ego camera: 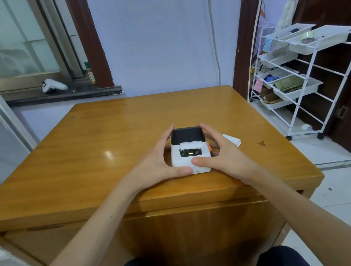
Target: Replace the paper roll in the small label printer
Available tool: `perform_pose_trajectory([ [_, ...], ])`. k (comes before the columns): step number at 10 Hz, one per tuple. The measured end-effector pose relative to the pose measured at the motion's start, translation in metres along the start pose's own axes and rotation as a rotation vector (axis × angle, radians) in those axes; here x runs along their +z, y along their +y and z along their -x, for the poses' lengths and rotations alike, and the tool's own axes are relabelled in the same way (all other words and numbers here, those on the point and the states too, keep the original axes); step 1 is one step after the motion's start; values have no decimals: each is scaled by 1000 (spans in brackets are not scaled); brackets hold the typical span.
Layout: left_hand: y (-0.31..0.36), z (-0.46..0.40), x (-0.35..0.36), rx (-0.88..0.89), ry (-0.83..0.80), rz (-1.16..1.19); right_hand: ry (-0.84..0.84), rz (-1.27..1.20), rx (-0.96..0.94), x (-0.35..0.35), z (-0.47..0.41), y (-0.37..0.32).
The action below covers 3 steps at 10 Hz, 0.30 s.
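A small label printer point(188, 147), white below with a black lid on top, stands on the wooden table point(84, 156) near its front edge. A lit panel shows on its front and an orange button on its right side. My left hand point(162, 161) cups the printer's left side, thumb on the front bottom corner. My right hand point(221, 149) cups the right side, thumb on the front face. The lid is down. A white piece of paper point(232, 139) lies just right of my right hand, partly hidden by it.
A white wire rack point(302, 85) with trays stands on the floor to the right of the table. A white game controller point(53, 85) lies on the window ledge at the back left. My dark trousers show under the table's front edge.
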<state>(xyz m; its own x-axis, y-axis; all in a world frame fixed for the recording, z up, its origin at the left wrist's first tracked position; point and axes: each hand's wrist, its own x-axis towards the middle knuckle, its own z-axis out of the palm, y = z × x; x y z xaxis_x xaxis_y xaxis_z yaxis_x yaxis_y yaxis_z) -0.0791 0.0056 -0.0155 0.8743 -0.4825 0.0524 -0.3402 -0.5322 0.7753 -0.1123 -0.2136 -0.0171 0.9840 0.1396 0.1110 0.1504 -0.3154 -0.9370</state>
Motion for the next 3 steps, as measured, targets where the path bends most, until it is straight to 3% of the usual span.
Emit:
perform_pose_trajectory([
  [3, 5, 5, -1, -16, -16, 26, 9, 8, 6, 3, 6, -12],
])
